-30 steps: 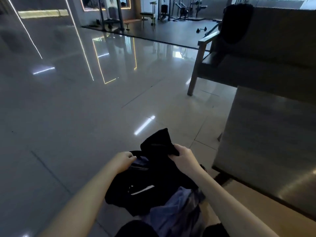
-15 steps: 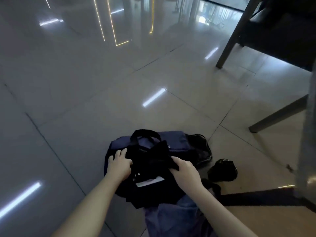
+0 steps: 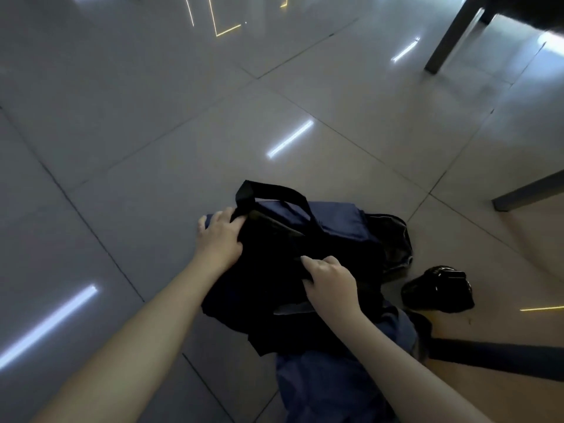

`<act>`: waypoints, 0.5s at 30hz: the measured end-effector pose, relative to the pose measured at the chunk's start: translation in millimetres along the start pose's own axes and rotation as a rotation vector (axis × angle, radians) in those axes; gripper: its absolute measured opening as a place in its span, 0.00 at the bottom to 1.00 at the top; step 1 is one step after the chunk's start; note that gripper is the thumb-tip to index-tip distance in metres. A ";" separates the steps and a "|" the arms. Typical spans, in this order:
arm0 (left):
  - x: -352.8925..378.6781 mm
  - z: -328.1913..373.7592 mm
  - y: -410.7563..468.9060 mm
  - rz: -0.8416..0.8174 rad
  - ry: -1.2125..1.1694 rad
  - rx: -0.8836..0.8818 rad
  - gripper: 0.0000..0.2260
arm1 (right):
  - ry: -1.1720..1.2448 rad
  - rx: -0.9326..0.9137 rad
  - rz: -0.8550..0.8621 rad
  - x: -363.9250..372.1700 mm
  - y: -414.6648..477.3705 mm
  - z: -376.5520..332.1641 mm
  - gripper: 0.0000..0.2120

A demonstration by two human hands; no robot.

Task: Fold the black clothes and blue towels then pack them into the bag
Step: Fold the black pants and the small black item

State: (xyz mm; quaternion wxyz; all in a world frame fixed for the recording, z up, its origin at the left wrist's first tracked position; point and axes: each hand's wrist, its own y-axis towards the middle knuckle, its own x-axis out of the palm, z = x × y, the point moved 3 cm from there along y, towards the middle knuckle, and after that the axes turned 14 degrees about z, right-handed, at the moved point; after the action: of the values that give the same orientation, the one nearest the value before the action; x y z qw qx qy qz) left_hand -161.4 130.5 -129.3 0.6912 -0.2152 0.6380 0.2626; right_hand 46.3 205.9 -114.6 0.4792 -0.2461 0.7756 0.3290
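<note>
A navy blue bag (image 3: pixel 338 221) with black strap handles lies on the tiled floor below me. A folded black garment (image 3: pixel 274 270) covers the bag's opening. My left hand (image 3: pixel 219 236) grips the garment's left edge near the handle base. At the garment's near right side, my right hand (image 3: pixel 329 285) pinches the cloth. Blue fabric (image 3: pixel 329 380) hangs under my right forearm at the bottom; I cannot tell whether it is a towel or clothing.
A glossy black shoe (image 3: pixel 439 288) sits on the floor right of the bag. A grey furniture leg (image 3: pixel 448 35) stands at the top right, another leg (image 3: pixel 528 190) at the right edge. A dark bar (image 3: pixel 494 358) crosses the lower right over a wood-coloured surface.
The view has tilted down from the room to the floor and bag. Both hands carried the black garment down onto the bag's opening, and the left hand moved to the handle side.
</note>
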 end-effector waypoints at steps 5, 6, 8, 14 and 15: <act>3.0 -1.8 -47.8 0.229 -0.042 0.316 0.10 | -0.129 -0.068 -0.001 10.3 8.8 -14.4 0.14; 7.3 -1.6 -59.8 0.143 -0.044 0.402 0.13 | -0.143 -0.075 -0.013 11.8 9.5 -16.4 0.14; 13.7 -1.9 -82.1 -0.170 0.041 0.472 0.23 | -0.149 -0.091 -0.029 13.6 11.4 -19.9 0.14; 32.0 -6.0 -107.1 -0.360 0.171 0.617 0.26 | -0.215 -0.168 -0.071 15.7 17.8 -22.0 0.16; 31.9 -3.2 -106.6 -0.330 0.195 0.634 0.24 | -0.216 -0.170 -0.081 15.1 18.3 -21.5 0.16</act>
State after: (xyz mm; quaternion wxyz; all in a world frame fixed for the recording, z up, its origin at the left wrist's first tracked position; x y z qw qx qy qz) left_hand -94.4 49.3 -165.4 0.6925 -0.1143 0.7072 -0.0849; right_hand 14.7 200.9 -116.3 0.5502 -0.2799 0.6783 0.3986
